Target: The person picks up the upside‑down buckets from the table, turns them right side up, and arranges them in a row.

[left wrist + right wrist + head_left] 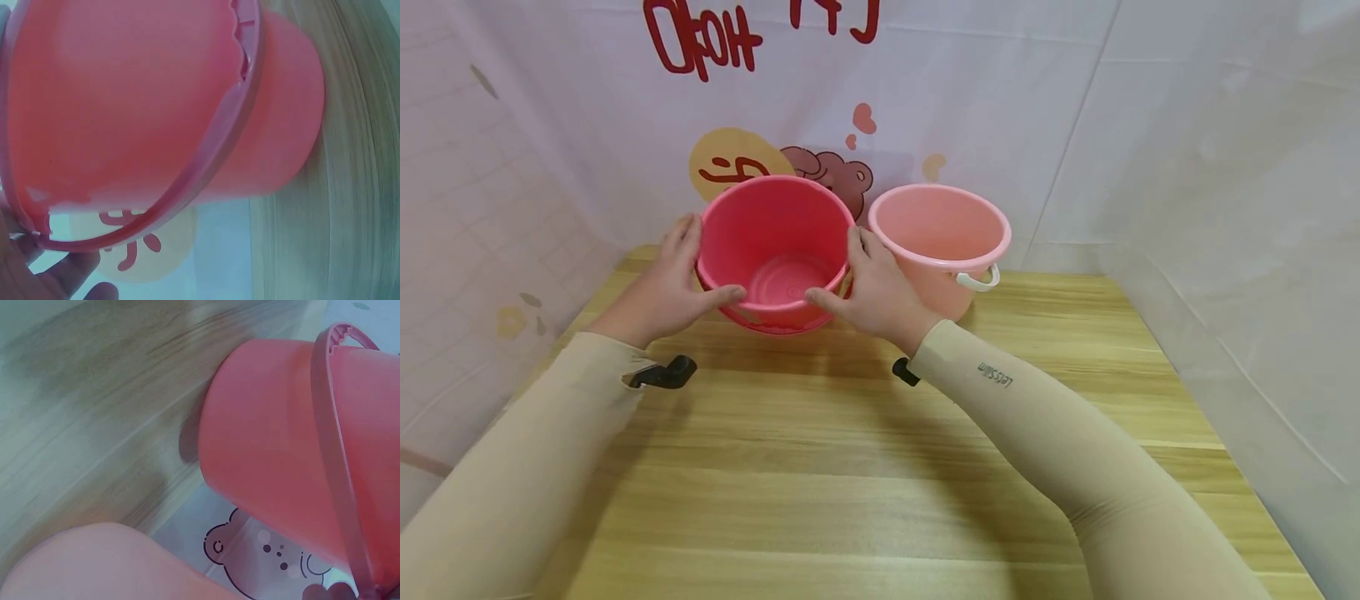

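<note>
A deep pink bucket (775, 218) is at the back left, its mouth tilted toward me. My left hand (672, 285) grips its left rim, with the thumb along the front edge and fingers round the side. On the opposite side, my right hand (883, 292) holds the rim, its thumb also at the front. The bucket's pink handle (215, 147) hangs down across its outer wall, and the right wrist view shows this handle (331, 419) too. Whether the base touches the table is unclear. Inside, the bucket is bare.
A light pink bucket (940, 225) with a white handle (977, 281) stands upright close to my right hand. Both buckets are on or over a wooden table (850, 483). Behind them hangs a white printed cloth (1000, 100), and further pale cloth borders both sides.
</note>
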Tool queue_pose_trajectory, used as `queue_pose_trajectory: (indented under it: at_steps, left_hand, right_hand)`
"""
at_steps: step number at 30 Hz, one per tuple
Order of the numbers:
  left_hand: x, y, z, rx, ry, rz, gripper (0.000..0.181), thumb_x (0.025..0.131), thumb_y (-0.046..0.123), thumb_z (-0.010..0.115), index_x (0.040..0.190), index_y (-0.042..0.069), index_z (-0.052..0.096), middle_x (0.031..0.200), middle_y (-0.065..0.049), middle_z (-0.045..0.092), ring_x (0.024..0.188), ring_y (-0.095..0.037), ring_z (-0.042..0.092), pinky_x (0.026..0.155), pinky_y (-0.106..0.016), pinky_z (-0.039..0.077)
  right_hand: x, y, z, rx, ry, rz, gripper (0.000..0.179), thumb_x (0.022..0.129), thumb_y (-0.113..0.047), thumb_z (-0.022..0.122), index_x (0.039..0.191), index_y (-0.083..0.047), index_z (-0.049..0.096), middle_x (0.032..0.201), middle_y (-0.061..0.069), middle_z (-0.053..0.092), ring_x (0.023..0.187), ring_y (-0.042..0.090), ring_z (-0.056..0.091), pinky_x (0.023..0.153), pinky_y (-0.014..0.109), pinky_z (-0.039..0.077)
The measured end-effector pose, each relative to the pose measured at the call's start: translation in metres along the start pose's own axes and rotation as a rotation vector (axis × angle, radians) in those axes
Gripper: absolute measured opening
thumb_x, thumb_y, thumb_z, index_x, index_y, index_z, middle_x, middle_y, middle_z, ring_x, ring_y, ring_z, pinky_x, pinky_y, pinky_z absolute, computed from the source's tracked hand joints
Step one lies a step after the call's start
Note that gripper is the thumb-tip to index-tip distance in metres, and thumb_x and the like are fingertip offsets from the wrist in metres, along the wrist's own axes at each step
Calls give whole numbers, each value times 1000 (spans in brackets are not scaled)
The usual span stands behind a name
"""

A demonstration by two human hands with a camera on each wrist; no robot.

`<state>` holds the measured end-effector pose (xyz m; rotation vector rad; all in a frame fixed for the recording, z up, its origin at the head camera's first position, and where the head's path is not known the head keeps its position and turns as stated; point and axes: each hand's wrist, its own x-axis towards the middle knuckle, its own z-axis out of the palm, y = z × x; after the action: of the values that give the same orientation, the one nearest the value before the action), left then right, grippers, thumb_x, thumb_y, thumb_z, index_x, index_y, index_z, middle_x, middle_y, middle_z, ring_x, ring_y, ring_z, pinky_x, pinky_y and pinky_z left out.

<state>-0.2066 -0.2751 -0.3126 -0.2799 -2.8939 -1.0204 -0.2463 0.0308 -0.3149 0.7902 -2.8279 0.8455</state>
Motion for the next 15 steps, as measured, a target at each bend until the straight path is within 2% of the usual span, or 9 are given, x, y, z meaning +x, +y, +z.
queue_pose_trajectory:
  at_steps: [5,9,15]
  left_hand:
    - [3,5,4,1,16,30,136,81,60,84,168,29,-15,178,-4,-16,159,-50,13,97,-73,51]
    - [4,5,5,21,17,22,140,80,60,86,167,25,-18,177,-3,-18,160,-50,12,98,-74,50]
    - [4,6,5,47,15,6,137,82,64,82,167,25,-19,177,-4,-18,159,-52,12,98,-74,50]
  right_hand:
    - [-2,-2,3,-32,37,-4,123,84,-77,68,169,-7,13,171,7,24,154,25,26,108,42,56]
    - [-4,-6,5,-97,36,27,124,86,-80,63,169,-4,12,178,9,9,161,33,15,117,49,48]
    - [-6,-10,12,-221,63,26,111,94,-74,58,167,-1,19,177,13,15,160,36,17,126,50,37]
